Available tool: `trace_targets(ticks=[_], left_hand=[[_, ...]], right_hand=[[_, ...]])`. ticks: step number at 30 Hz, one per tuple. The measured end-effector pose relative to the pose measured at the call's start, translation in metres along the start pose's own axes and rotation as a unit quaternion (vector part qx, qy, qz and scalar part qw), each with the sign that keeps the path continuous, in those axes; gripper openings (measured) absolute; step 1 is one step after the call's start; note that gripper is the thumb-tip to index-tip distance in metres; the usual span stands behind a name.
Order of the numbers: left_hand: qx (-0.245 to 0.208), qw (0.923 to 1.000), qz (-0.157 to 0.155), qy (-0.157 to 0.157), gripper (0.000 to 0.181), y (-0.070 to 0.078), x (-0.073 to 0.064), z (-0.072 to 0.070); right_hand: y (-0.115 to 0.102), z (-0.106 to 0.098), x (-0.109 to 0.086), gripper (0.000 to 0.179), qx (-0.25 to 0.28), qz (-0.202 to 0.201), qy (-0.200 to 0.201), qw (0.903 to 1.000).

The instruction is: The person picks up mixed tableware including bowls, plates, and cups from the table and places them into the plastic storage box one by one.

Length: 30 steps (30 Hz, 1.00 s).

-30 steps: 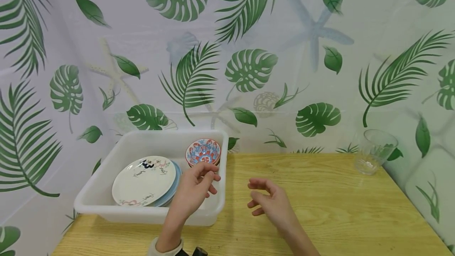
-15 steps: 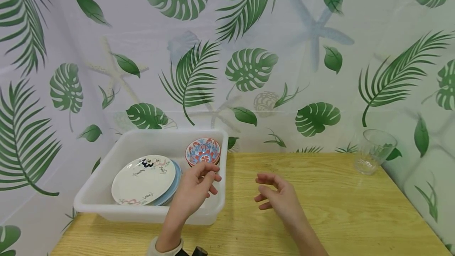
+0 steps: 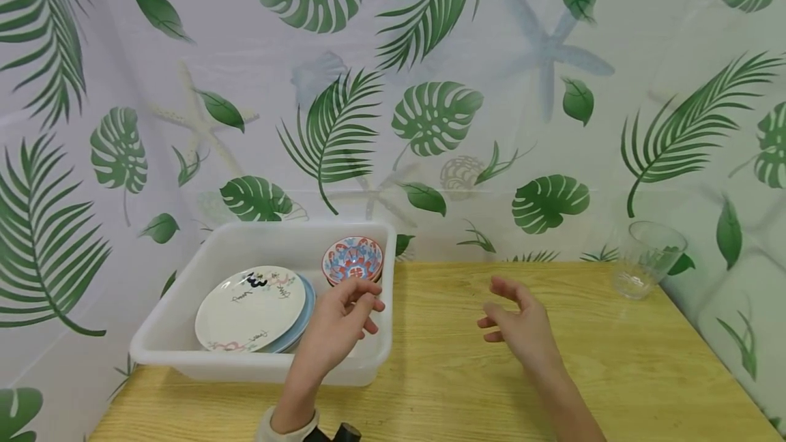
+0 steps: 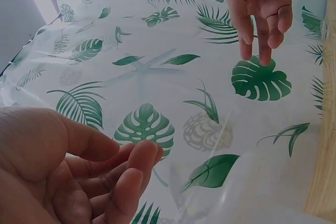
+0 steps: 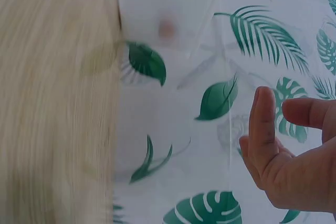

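My left hand (image 3: pixel 340 326) hovers over the right front part of a white plastic tub (image 3: pixel 264 363), its fingers loosely bent with nothing between them. In the left wrist view the thumb and fingers of that hand (image 4: pixel 79 171) come close together around bare air. My right hand (image 3: pixel 525 326) is above the table, right of the tub, fingers relaxed and holding nothing; a gap shows between thumb and fingers in the right wrist view. Inside the tub lie a white oval plate (image 3: pixel 252 309) with a floral print, a blue plate (image 3: pixel 302 322) under it, and red-and-blue patterned bowls (image 3: pixel 351 259).
A clear drinking glass (image 3: pixel 645 261) stands near the table's back right corner. The yellow wood-grain table (image 3: pixel 454 374) meets a leaf-printed sheet (image 3: pixel 467 53) hung behind it. The tub's raised walls border the plates and bowls.
My right hand has moved to the right and slightly up, away from the tub. The left hand has stayed in place; plates, bowls and glass have not moved.
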<state>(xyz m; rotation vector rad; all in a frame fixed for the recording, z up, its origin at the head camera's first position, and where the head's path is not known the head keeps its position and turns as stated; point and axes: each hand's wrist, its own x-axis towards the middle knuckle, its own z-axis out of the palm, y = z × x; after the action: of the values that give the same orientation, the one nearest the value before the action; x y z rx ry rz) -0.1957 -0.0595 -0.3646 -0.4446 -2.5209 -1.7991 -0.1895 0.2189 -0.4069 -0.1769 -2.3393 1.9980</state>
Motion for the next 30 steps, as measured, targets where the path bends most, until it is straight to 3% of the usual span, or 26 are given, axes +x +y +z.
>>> trace_targets(ticks=[8, 17, 24, 30], left_hand=[[-0.004, 1.0, -0.002, -0.003, 0.019, 0.004, 0.001, 0.001], [0.005, 0.9999, -0.008, -0.007, 0.019, 0.003, 0.001, 0.001], [0.006, 0.9999, 0.0, -0.008, 0.02, 0.0, -0.001, 0.0], [0.006, 0.9999, 0.001, -0.011, 0.019, -0.001, -0.001, 0.001]], right_hand=[[0.001, -0.045, 0.021, 0.063, -0.069, -0.029, 0.049, 0.996], [-0.003, -0.107, 0.049, 0.078, -0.142, -0.037, 0.156, 0.9767], [-0.002, -0.158, 0.071, 0.088, -0.205, 0.012, 0.247, 0.947], [0.017, -0.201, 0.088, 0.101, -0.268, 0.062, 0.231, 0.9332]])
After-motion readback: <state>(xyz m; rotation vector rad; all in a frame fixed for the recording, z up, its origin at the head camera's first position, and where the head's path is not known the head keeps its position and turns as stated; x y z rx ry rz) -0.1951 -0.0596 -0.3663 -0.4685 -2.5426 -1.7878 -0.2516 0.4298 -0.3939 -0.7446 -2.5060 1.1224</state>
